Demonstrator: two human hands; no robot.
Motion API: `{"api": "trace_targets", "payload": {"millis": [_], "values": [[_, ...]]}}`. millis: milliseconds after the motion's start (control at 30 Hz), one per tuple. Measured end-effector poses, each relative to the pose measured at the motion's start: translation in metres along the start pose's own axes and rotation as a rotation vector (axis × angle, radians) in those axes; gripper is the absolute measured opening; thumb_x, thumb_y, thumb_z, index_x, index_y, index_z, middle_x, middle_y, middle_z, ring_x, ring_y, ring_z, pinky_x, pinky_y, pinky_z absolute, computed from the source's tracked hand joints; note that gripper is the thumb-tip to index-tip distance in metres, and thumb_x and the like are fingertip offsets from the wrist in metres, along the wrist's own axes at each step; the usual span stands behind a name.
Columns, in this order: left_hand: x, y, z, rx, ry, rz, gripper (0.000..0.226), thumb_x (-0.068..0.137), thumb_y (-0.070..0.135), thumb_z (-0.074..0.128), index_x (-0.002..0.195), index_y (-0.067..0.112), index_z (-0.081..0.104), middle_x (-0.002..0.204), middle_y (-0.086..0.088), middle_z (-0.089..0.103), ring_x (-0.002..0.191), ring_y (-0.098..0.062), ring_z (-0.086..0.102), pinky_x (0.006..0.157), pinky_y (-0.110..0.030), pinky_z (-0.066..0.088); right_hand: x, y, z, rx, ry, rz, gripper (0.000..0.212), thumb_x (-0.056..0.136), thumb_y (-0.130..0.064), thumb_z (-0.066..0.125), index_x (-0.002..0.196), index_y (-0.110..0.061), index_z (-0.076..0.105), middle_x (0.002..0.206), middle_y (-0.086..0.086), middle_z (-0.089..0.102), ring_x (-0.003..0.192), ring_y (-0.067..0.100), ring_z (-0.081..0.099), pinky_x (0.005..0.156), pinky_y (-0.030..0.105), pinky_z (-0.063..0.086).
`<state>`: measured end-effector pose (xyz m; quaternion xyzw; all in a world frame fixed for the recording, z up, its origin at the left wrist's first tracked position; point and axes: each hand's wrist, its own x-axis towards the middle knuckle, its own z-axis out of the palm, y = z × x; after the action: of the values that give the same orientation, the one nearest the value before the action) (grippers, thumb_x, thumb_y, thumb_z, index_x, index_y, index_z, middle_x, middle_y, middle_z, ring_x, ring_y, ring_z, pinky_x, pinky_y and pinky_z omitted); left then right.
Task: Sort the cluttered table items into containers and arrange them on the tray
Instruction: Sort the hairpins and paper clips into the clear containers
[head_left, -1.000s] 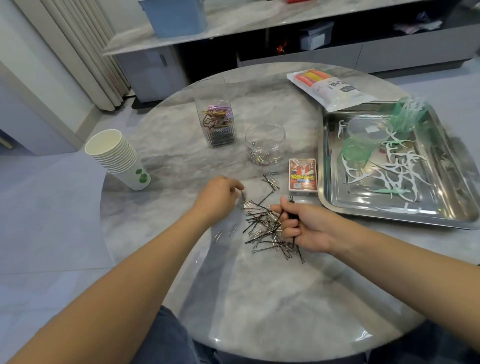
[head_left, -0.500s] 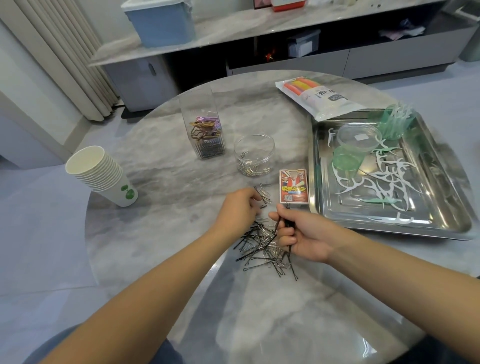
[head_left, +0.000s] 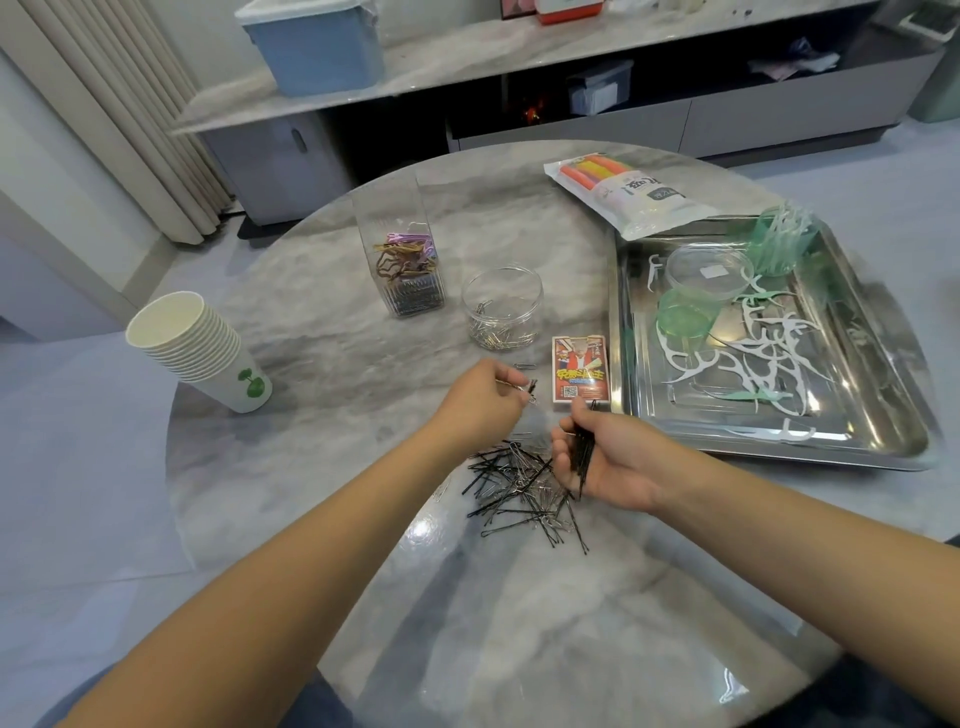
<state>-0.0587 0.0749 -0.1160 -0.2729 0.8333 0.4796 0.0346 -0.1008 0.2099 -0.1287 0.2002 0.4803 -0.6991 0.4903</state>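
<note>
Beside the tray (head_left: 618, 332), printed card box (head_left: 580, 375).

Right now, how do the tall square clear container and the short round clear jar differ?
The tall square clear container has flat walls and holds coloured clips above dark pins; the short round clear jar is low, cylindrical, and holds only silver paper clips. The container stands farther from the metal tray than the jar. Both are transparent, upright and lidless on the marble table.

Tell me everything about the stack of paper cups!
The stack of paper cups stands on the marble table near its left edge, leaning a little. The cups are white and nested, their rims forming ridges down the side. The bottom cup shows a green sprout mark. The top cup looks empty. Neither hand touches it.
</note>
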Motion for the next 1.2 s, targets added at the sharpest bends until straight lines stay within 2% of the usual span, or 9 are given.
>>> {"api": "trace_targets", "payload": {"millis": [167, 367, 500, 634, 700, 800, 901, 1101, 1201], "values": [[-0.016, 0.016, 0.003, -0.139, -0.048, -0.034, 0.015, 0.087, 0.012, 0.063, 0.100, 0.016, 0.055, 0.078, 0.001, 0.061, 0.066, -0.007, 0.054, 0.056, -0.019, 0.040, 0.007, 0.001, -0.004, -0.015, -0.067, -0.011, 0.036, 0.100, -0.033, 0.039, 0.080, -0.007, 0.054, 0.053, 0.003, 0.051, 0.042, 0.012, 0.050, 0.042, 0.019, 0.047], [-0.026, 0.015, 0.013, 0.018, 0.098, 0.112, 0.019, 0.079, 0.008, 0.069, 0.088, 0.019, 0.055, 0.081, -0.004, 0.070, 0.068, -0.014, 0.064, 0.063, -0.024, 0.051, 0.011, 0.001, 0.001, 0.078, -0.247, -0.008, 0.044, 0.100, -0.041, 0.029, 0.103, -0.007, 0.057, 0.082, 0.005, 0.054, 0.072, 0.016, 0.060, 0.074, 0.032, 0.052], [-0.024, 0.013, 0.004, 0.107, 0.084, 0.241, 0.019, 0.077, 0.010, 0.073, 0.084, 0.022, 0.059, 0.075, 0.008, 0.064, 0.058, 0.007, 0.057, 0.055, -0.010, 0.043, 0.009, 0.000, 0.000, 0.021, -0.286, -0.012, 0.037, 0.101, -0.034, 0.030, 0.095, -0.009, 0.056, 0.068, 0.003, 0.063, 0.063, 0.014, 0.064, 0.073, 0.031, 0.051], [-0.023, 0.005, -0.008, 0.309, -0.216, 0.338, 0.082, 0.066, 0.025, 0.085, 0.137, 0.024, 0.042, 0.137, 0.005, 0.045, 0.116, -0.003, 0.044, 0.091, -0.011, 0.035, 0.008, -0.002, 0.000, -0.024, -0.245, 0.035, 0.040, 0.100, -0.038, 0.034, 0.099, -0.004, 0.055, 0.076, 0.008, 0.053, 0.056, 0.018, 0.060, 0.052, 0.027, 0.053], [-0.025, 0.000, -0.009, 0.260, -0.385, 0.329, 0.107, 0.062, 0.023, 0.088, 0.147, 0.027, 0.023, 0.148, 0.009, 0.029, 0.124, -0.004, 0.039, 0.090, -0.001, 0.033, 0.006, -0.004, -0.001, -0.022, -0.283, 0.082, 0.053, 0.099, -0.045, 0.032, 0.100, 0.002, 0.056, 0.074, 0.010, 0.052, 0.058, 0.021, 0.058, 0.051, 0.027, 0.053], [-0.025, -0.007, -0.008, 0.228, -0.406, 0.365, 0.104, 0.058, 0.019, 0.090, 0.142, 0.030, 0.030, 0.117, 0.009, 0.051, 0.103, -0.011, 0.054, 0.090, -0.017, 0.045, 0.001, -0.007, 0.002, -0.047, -0.327, 0.096, 0.057, 0.099, -0.048, 0.029, 0.095, 0.001, 0.058, 0.073, 0.010, 0.053, 0.057, 0.020, 0.060, 0.053, 0.029, 0.055], [-0.026, -0.008, -0.007, 0.239, -0.365, 0.383, 0.095, 0.059, 0.020, 0.089, 0.140, 0.025, 0.039, 0.085, 0.019, 0.045, 0.086, -0.007, 0.051, 0.083, -0.020, 0.045, -0.002, -0.008, 0.004, -0.015, -0.343, 0.101, 0.055, 0.098, -0.046, 0.032, 0.093, 0.002, 0.057, 0.074, 0.011, 0.054, 0.060, 0.022, 0.059, 0.056, 0.030, 0.056], [-0.023, -0.011, -0.006, 0.224, -0.318, 0.409, 0.090, 0.063, 0.019, 0.087, 0.140, 0.023, 0.040, 0.096, 0.016, 0.048, 0.088, -0.005, 0.053, 0.083, -0.013, 0.042, -0.006, -0.009, 0.007, 0.057, -0.360, 0.087, 0.050, 0.099, -0.043, 0.031, 0.098, -0.001, 0.058, 0.066, 0.010, 0.057, 0.068, 0.020, 0.047, 0.051, 0.028, 0.054], [-0.019, -0.015, -0.006, 0.100, -0.339, 0.348, 0.083, 0.065, 0.013, 0.085, 0.138, 0.022, 0.045, 0.106, 0.011, 0.055, 0.082, -0.002, 0.053, 0.083, -0.023, 0.050, -0.006, -0.008, 0.005, 0.003, -0.402, 0.096, 0.052, 0.098, -0.048, 0.029, 0.097, -0.004, 0.059, 0.069, 0.008, 0.059, 0.065, 0.019, 0.049, 0.050, 0.029, 0.047]]}}
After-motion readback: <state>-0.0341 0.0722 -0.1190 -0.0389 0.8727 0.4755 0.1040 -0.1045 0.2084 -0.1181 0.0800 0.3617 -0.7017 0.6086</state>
